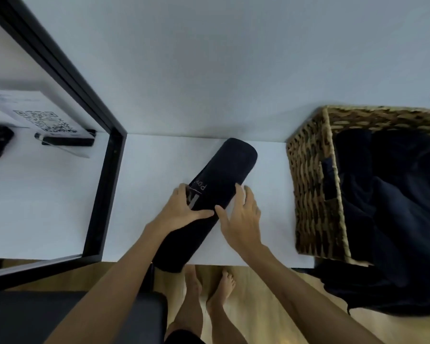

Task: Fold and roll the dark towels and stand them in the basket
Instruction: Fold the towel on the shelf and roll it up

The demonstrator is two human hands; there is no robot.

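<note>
Both forearms reached out from under the camera, bare feet (209,289) on the wood floor below. I saw the left hand (184,209) resting on the rolled towel (209,194), thumb stretched along its top, fingers curled over the far-left side. The right hand (241,214) sat against its right flank, fingers straight and a little spread, likely bracing so the roll stayed tight. The towel lay diagonal on the white table (147,170), its near end overhanging the edge. The basket (310,184) stood well to the right (dark cloth already inside, some spilling out). A black-framed mirror (104,170) stood left.
</note>
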